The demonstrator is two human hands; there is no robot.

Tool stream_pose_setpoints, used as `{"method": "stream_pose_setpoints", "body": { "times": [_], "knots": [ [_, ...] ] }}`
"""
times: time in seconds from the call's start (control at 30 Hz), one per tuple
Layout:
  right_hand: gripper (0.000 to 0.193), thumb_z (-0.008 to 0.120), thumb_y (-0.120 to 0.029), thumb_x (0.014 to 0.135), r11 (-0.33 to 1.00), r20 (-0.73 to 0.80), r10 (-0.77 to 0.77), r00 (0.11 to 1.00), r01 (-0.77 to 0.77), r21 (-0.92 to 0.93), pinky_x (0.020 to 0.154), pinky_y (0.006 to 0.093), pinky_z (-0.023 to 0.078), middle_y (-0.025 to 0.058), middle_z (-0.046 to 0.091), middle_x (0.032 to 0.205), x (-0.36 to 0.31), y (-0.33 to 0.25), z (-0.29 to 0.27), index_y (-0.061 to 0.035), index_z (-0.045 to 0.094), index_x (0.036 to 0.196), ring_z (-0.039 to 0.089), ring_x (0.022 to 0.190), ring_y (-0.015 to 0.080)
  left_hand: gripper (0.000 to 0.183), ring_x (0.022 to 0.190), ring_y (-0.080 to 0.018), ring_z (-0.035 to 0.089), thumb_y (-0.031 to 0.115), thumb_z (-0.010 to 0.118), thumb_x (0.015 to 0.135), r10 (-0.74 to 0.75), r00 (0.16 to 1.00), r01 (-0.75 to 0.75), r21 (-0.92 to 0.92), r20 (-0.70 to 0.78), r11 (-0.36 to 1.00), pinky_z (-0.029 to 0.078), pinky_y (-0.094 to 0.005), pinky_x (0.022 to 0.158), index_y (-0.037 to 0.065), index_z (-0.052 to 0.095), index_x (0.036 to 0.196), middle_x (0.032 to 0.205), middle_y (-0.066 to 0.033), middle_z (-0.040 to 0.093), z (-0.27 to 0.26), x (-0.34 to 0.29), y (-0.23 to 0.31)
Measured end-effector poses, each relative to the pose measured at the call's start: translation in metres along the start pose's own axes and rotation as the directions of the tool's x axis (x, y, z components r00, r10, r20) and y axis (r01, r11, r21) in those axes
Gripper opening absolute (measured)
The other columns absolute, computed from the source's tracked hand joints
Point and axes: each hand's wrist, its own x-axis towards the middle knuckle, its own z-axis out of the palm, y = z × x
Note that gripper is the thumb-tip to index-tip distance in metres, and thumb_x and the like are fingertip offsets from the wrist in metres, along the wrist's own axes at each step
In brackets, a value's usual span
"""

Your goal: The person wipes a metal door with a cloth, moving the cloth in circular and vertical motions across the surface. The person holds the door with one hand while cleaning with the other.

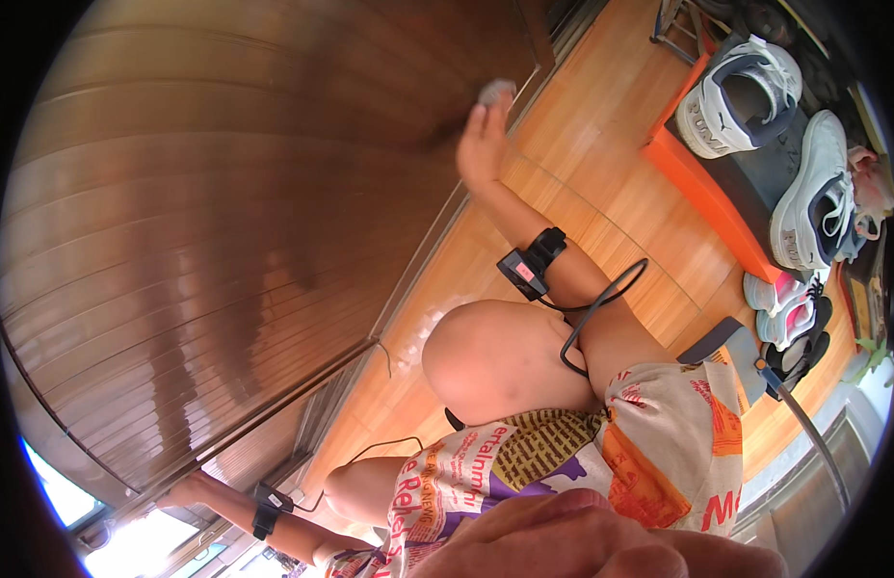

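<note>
A brown door panel [302,144] with curved-looking grooves and a glossy surface fills the left side. My right hand [484,144] is raised to its lower part, near the bottom edge. A small greyish-white wad [497,91], perhaps a cloth or a pad, is pressed against the panel under its fingertips; its exact kind is blurred. My left hand [184,489] is at the door's side edge, at the lower left. Its fingers are small and mostly hidden there. A black strap with a small box [531,265] sits on my right forearm, and a similar one [269,511] on my left.
Wood-look floor [582,183] runs beside the door. To the right, white sneakers [741,96] stand on an orange-and-dark shoebox [702,183]. Several more shoes [786,308] lie near a grey long-handled tool [731,352]. A black cable [601,303] loops by my right arm.
</note>
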Motion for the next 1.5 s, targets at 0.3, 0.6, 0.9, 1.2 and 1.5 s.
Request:
{"method": "stream_pose_setpoints", "body": {
  "times": [0.3,0.6,0.9,1.2,1.5],
  "knots": [
    [0.051,0.057,0.009,0.092,0.72,-0.041,-0.689,0.724,0.69,0.079,0.12,0.0504,0.036,0.0278,0.05,0.152,0.022,-0.068,0.005,0.0022,0.054,0.143,0.042,0.145,0.0462,0.07,0.116,-0.0405,0.061,0.048,0.044,0.104,0.037,0.991,-0.025,-0.096,0.125,0.995,0.055,-0.0561,0.098,-0.013,0.053,0.137,0.14,-0.0248,0.057,0.012,-0.029,0.024],
    [0.054,0.043,-0.013,0.109,0.997,0.001,0.081,0.997,-0.081,-0.017,0.126,0.0403,0.023,0.0264,0.028,0.166,-0.004,0.047,-0.008,0.0045,0.03,0.158,0.025,0.155,0.0398,0.065,0.118,-0.0404,0.061,0.046,0.046,0.102,0.117,0.98,-0.125,0.039,0.16,0.991,0.054,-0.0594,0.1,-0.009,0.055,0.137,0.141,-0.024,0.057,0.003,-0.028,0.028],
    [0.05,0.052,0.001,0.101,0.583,-0.147,-0.781,0.607,0.793,0.177,0.122,0.0489,0.027,0.0295,0.039,0.16,0.083,-0.144,0.011,0.0049,0.046,0.151,0.033,0.15,0.0473,0.054,0.12,-0.0402,0.061,0.034,0.042,0.106,0.013,0.995,-0.001,-0.118,0.101,0.993,0.054,-0.0609,0.101,-0.009,0.054,0.137,0.138,-0.0253,0.058,0.001,-0.049,0.04],
    [0.055,0.041,-0.016,0.11,0.998,0.054,-0.01,0.998,0.007,0.059,0.124,0.0434,0.028,0.0253,0.03,0.166,0.028,0.012,-0.014,0.004,0.028,0.159,0.03,0.154,0.0402,0.041,0.111,-0.0395,0.064,0.021,0.045,0.107,0.045,0.999,-0.045,0.032,-0.011,0.998,0.059,-0.0581,0.092,-0.011,0.054,0.131,0.134,-0.0252,0.06,0.003,-0.051,0.047],
    [0.042,0.057,-0.003,0.1,0.571,-0.085,-0.8,0.595,0.796,0.201,0.121,0.0445,0.032,0.025,0.05,0.153,0.079,-0.208,0.017,-0.0002,0.058,0.142,0.04,0.146,0.0456,0.05,0.12,-0.0403,0.059,0.034,0.049,0.103,-0.086,0.989,0.091,-0.043,0.118,0.995,0.052,-0.0616,0.102,-0.001,0.056,0.138,0.144,-0.02,0.055,0.005,-0.076,0.057]
  ]
}}
